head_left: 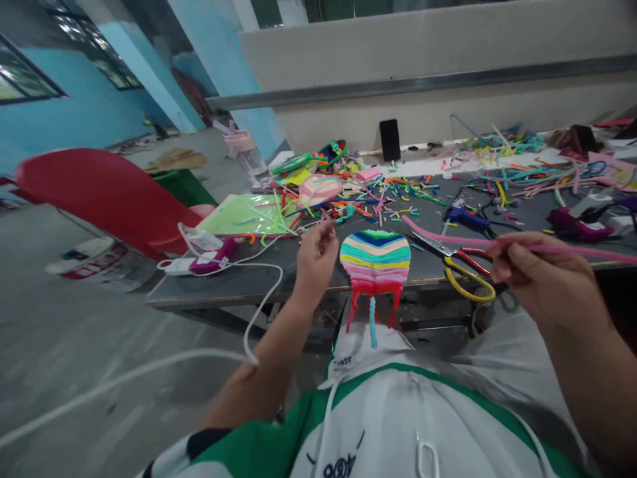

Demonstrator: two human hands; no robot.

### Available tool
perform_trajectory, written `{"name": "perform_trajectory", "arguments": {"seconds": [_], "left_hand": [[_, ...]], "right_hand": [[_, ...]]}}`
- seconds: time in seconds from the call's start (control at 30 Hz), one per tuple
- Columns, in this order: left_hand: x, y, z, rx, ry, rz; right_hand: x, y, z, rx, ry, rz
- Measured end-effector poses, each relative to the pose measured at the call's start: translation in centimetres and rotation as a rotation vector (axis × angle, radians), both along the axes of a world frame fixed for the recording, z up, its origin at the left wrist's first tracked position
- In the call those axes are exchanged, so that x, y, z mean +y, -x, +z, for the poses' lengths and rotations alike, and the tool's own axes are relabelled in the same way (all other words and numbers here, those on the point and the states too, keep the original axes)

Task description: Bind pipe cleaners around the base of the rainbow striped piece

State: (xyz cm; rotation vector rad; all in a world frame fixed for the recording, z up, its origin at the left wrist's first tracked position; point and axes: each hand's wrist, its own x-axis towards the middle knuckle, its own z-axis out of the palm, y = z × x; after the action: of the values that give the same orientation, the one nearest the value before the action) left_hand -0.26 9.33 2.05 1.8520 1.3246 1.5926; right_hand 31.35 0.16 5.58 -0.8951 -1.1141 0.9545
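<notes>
A pink pipe cleaner (587, 251) runs through the closed fingers of my right hand (542, 269), its free end reaching left over the scissors. My left hand (318, 252) is raised at the table's front edge with its fingers curled together; whether anything is pinched in them is too small to make out. Between the hands lies a striped piece (375, 259) made of rows of coloured pipe cleaners, with red strands and one light-blue strand hanging over the table edge. Scissors (462, 265) with yellow and red handles lie beside it, blades apart, just left of my right hand.
Cut pipe cleaner bits (398, 192) litter the grey table (199, 287). A blue glue gun (468, 219) and a purple power strip (580, 226) lie to the right, another purple power strip (213, 257) with white cables to the left. A phone (389, 140) leans at the back. A red chair (104, 192) stands left.
</notes>
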Motion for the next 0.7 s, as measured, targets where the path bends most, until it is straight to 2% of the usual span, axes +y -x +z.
{"name": "perform_trajectory", "arguments": {"seconds": [0.1, 0.17, 0.23, 0.33, 0.4, 0.47, 0.57, 0.7], "left_hand": [[-6.4, -0.7, -3.2, -0.441, 0.332, 0.003], [-9.0, -1.0, -4.6, -0.71, 0.581, -0.022], [-10.2, -1.3, -4.9, -0.933, 0.842, -0.109], [-10.1, -2.1, -4.1, -1.08, 1.141, -0.303], [-9.5, -2.8, -3.6, -1.094, 1.228, -0.378], [-8.9, -3.5, -3.5, -1.067, 1.267, -0.38], [-8.4, -4.2, -4.3, -0.995, 1.256, -0.326], [-8.3, -4.5, -5.5, -0.951, 1.181, -0.276]], "right_hand": [[-2.7, 0.5, -2.0, 0.019, 0.026, 0.01], [-3.7, 0.6, -3.0, 0.046, 0.028, 0.014], [-4.3, 0.6, -3.8, 0.069, 0.039, 0.019], [-4.7, 0.6, -4.7, 0.08, 0.058, 0.053], [-4.8, 0.6, -5.3, 0.065, 0.07, 0.109], [-4.9, 0.5, -5.9, 0.041, 0.084, 0.18], [-4.8, 0.4, -6.7, 0.007, 0.136, 0.258], [-4.5, 0.3, -7.2, -0.032, 0.228, 0.291]]}}
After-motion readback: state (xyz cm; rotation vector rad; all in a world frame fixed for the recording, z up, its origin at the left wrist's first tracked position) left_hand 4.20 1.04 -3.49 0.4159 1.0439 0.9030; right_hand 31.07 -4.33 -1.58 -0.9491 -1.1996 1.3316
